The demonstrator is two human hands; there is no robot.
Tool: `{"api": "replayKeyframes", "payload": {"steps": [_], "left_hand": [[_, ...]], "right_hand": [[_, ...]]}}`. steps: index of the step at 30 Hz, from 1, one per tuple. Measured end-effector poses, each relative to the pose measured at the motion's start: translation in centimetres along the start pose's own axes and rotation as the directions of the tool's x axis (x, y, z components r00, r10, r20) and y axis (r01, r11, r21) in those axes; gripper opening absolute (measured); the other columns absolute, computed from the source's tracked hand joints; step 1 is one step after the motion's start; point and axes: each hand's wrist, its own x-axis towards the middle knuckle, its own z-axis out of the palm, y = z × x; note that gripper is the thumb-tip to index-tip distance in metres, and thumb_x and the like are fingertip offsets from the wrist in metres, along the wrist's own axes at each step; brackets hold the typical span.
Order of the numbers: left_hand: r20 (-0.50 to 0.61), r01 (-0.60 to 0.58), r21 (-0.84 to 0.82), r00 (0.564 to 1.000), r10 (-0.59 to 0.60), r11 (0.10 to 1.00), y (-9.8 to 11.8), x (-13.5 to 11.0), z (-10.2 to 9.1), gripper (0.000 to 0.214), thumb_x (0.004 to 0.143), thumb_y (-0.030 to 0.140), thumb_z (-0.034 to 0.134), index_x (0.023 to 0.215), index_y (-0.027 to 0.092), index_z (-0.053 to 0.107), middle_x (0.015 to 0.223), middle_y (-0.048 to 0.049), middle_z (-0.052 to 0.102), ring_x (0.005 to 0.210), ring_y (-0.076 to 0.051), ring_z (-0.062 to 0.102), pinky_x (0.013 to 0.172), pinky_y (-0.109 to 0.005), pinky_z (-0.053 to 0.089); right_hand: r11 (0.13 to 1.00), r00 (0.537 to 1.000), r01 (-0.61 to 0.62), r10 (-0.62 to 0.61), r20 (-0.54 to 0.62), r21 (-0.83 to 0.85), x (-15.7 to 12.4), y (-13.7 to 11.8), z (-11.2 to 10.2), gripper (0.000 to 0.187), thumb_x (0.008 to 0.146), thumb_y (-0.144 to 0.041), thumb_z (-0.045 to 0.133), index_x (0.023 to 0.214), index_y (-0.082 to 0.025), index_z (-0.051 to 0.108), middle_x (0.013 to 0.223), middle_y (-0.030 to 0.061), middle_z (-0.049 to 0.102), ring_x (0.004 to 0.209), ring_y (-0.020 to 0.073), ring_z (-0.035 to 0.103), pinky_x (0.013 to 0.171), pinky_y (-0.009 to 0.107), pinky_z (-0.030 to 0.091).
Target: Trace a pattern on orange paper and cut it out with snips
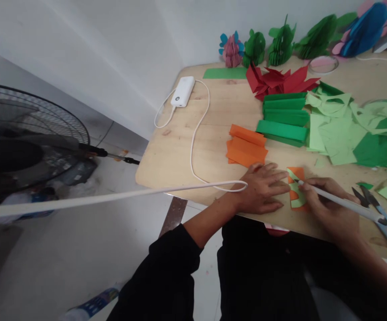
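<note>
I have the right hand (330, 209) gripping the white pen (343, 202), lower right. I'd steady the pale-green cutout (301, 196) (it could slip) with the spread left hand (261, 189).

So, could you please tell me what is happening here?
A person's right hand holds a white pen, its tip at a light green paper cutout lying over a small orange piece. The left hand lies flat, fingertips by its edge. Scissors lie to the right.
</note>
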Motion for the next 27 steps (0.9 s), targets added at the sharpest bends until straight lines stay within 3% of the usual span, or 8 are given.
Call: {"api": "replayKeyframes", "payload": {"steps": [3,6,9,13,16,21,27], "left_hand": [[-0.006,-0.001,0.001,1.0,0.001,1.0,0.0,0.0,0.1,0.045,0.099,0.05,0.052,0.134,0.028,0.067,0.157,-0.006,0.051,0.147,-0.036,0.036,0.112,-0.054,0.031],[-0.006,-0.006,0.007,1.0,0.006,1.0,0.0,0.0,0.2,0.045,0.098,0.051,0.052,0.134,0.027,0.068,0.157,-0.0058,0.051,0.147,-0.036,0.036,0.112,-0.054,0.031],[-0.006,0.001,0.013,1.0,0.0,1.0,0.0,0.0,0.3,0.045,0.098,0.051,0.053,0.133,0.027,0.068,0.157,-0.0055,0.051,0.147,-0.036,0.036,0.113,-0.054,0.031],[-0.009,-0.002,0.022,1.0,0.002,1.0,0.1,0.0,0.3,0.046,0.098,0.051,0.054,0.133,0.026,0.068,0.156,-0.0063,0.053,0.146,-0.036,0.037,0.112,-0.054,0.032],[-0.006,-0.001,0.039,1.0,0.001,0.999,0.3,0.0,0.3,0.046,0.098,0.05,0.054,0.134,0.026,0.067,0.155,-0.0075,0.053,0.146,-0.035,0.037,0.112,-0.054,0.034],[-0.011,0.004,0.083,1.0,-0.003,0.997,0.5,0.1,0.3,0.044,0.098,0.048,0.054,0.134,0.026,0.067,0.155,-0.0065,0.054,0.147,-0.035,0.038,0.113,-0.054,0.035],[-0.057,-0.005,0.092,0.998,0.01,0.996,1.1,-0.2,0.1,0.043,0.1,0.043,0.05,0.131,0.02,0.068,0.151,-0.0082,0.057,0.143,-0.027,0.046,0.116,-0.046,0.036]], "right_hand": [[0.997,0.998,-0.025,0.029,-0.048,0.072,-0.2,0.0,-0.5,0.029,0.087,-0.052,0.065,0.089,-0.025,0.072,0.084,0.0041,0.075,0.075,0.0203,0.069,0.068,0.033,0.053],[0.999,0.998,-0.008,0.01,-0.054,0.037,-1.1,0.2,-1.7,0.028,0.092,-0.05,0.062,0.098,-0.025,0.073,0.092,0.004,0.077,0.088,0.0212,0.071,0.077,0.033,0.055],[0.983,0.984,0.174,-0.171,0.05,-0.053,-2.3,1.0,-2.4,0.026,0.099,-0.04,0.054,0.109,-0.024,0.072,0.105,0.0047,0.078,0.101,0.0222,0.071,0.086,0.035,0.055],[0.837,0.85,0.527,-0.517,0.101,-0.147,-3.3,2.3,-1.8,0.026,0.098,-0.024,0.055,0.12,-0.018,0.068,0.11,0.0103,0.076,0.1,0.0238,0.07,0.09,0.038,0.054],[0.72,0.757,0.65,-0.642,0.123,-0.241,-3.3,3.0,-1.2,0.03,0.094,-0.017,0.059,0.124,-0.016,0.065,0.106,0.0113,0.076,0.098,0.026,0.069,0.087,0.04,0.052],[0.643,0.707,0.692,-0.695,0.13,-0.328,-3.3,3.1,-0.9,0.031,0.094,-0.017,0.058,0.124,-0.013,0.064,0.101,0.0126,0.075,0.097,0.0279,0.068,0.084,0.041,0.049],[0.646,0.714,0.683,-0.689,0.125,-0.34,-3.6,3.4,-0.7,0.034,0.096,-0.017,0.054,0.129,-0.016,0.062,0.103,0.0124,0.075,0.098,0.0272,0.066,0.083,0.04,0.046]]}}
